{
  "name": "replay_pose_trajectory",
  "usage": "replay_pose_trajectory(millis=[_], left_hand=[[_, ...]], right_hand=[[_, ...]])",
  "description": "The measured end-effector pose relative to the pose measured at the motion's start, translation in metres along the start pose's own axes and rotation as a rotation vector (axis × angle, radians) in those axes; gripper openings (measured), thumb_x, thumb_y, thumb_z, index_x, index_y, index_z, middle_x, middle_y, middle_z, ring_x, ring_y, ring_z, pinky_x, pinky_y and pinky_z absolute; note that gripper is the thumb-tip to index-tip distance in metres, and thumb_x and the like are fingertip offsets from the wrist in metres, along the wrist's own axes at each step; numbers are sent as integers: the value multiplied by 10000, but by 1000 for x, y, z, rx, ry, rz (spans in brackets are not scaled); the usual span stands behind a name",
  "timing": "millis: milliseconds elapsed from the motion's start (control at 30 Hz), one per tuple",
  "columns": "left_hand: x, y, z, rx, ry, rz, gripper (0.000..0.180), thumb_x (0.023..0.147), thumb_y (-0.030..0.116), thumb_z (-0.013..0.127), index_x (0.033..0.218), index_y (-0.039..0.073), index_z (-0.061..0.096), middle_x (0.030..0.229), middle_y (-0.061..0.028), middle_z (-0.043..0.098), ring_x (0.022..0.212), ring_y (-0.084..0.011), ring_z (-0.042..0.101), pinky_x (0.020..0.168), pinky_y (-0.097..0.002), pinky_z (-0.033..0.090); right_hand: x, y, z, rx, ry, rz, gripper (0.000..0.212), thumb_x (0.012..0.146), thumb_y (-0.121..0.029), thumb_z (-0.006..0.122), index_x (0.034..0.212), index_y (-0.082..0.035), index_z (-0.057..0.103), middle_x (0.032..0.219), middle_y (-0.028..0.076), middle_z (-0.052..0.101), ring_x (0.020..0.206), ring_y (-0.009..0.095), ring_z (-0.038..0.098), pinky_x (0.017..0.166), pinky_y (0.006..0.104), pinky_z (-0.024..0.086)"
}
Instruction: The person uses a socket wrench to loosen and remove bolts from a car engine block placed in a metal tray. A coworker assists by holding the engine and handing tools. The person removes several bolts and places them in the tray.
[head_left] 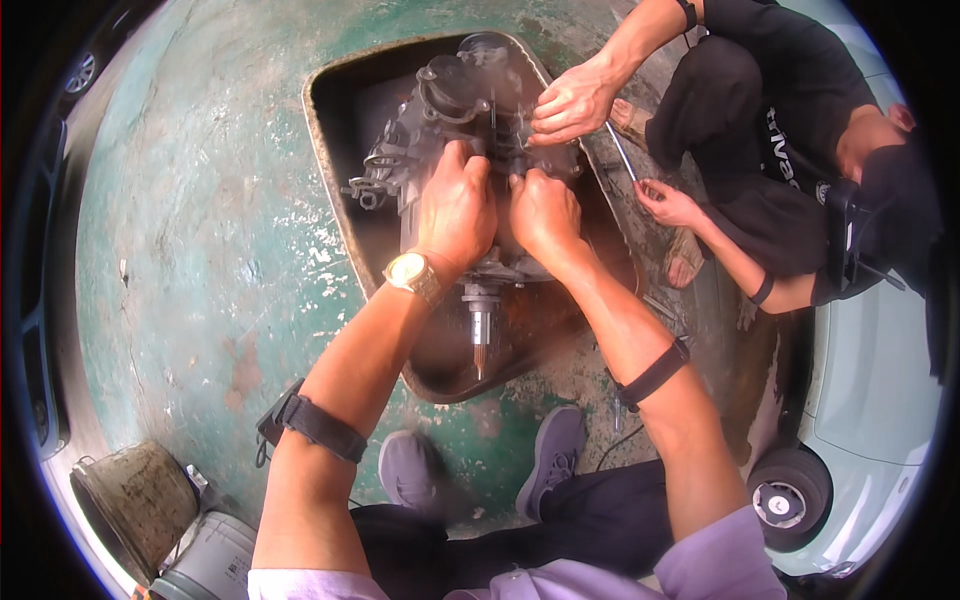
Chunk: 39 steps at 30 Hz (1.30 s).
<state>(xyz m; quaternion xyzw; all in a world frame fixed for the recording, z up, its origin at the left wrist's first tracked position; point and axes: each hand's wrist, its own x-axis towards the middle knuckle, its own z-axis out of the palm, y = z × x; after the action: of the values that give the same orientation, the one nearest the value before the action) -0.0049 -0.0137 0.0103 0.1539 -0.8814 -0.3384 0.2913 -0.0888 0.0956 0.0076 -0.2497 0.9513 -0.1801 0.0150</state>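
Note:
A grey metal gearbox point(455, 95) with a splined shaft point(481, 335) pointing toward me lies in a dirty, rust-edged metal tray point(335, 195). My left hand point(458, 210), with a gold watch at the wrist, is closed against the middle of the gearbox; its fingertips are hidden. Just right of it, my right hand point(546, 212) is closed too, thumb and fingers pressed together on something at the gearbox that I cannot make out. At the far right side of the gearbox, a co-worker's hand point(580, 100) reaches in, while their other hand point(668, 203) grips a thin silver rod point(621, 150).
The co-worker point(790, 150) squats at the right, close to the tray. A pale car with a wheel point(790, 497) stands at the lower right. Two buckets, one grimy point(140, 505) and one grey point(212, 560), stand at lower left. Small tools lie by the tray's right edge.

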Motion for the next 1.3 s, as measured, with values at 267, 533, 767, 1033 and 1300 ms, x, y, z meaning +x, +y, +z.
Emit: replay_pose_trajectory(millis=[267,533,767,1033,1300], left_hand=[[1,1,1,30,-26,-10,100,856,42,574,936,13,627,1132,-189,581,891,-447,621,772,-518,505],[0,-4,2,-7,12,41,73,840,62,603,888,8,593,1086,-204,571,844,-454,607,724,-524,493],[2,-5,3,-25,18,42,64,855,56,585,886,2,597,1094,-207,582,855,-459,614,723,-532,498],[1,-1,3,-14,1,-9,88,853,50,578,912,-4,614,1106,-213,583,867,-462,615,756,-526,504],[5,4,2,126,-1,60,89,863,92,581,873,12,619,1024,-197,598,873,-437,620,745,-521,502]], right_hand=[[7,5,-4,181,-42,80,377,947,-313,603,858,49,658,860,302,661,894,501,632,784,549,488],[2,1,-12,48,-36,26,374,934,-351,628,880,19,622,823,286,667,851,479,651,759,554,492],[1,-1,-3,5,31,-28,339,947,-295,604,884,38,610,800,305,658,794,512,643,721,573,494],[2,3,13,178,66,107,345,953,-276,588,851,51,630,800,328,641,792,528,624,721,570,487],[22,89,-42,558,-361,289,326,1013,-328,522,896,-38,614,682,-21,547,534,78,497,439,257,426]])
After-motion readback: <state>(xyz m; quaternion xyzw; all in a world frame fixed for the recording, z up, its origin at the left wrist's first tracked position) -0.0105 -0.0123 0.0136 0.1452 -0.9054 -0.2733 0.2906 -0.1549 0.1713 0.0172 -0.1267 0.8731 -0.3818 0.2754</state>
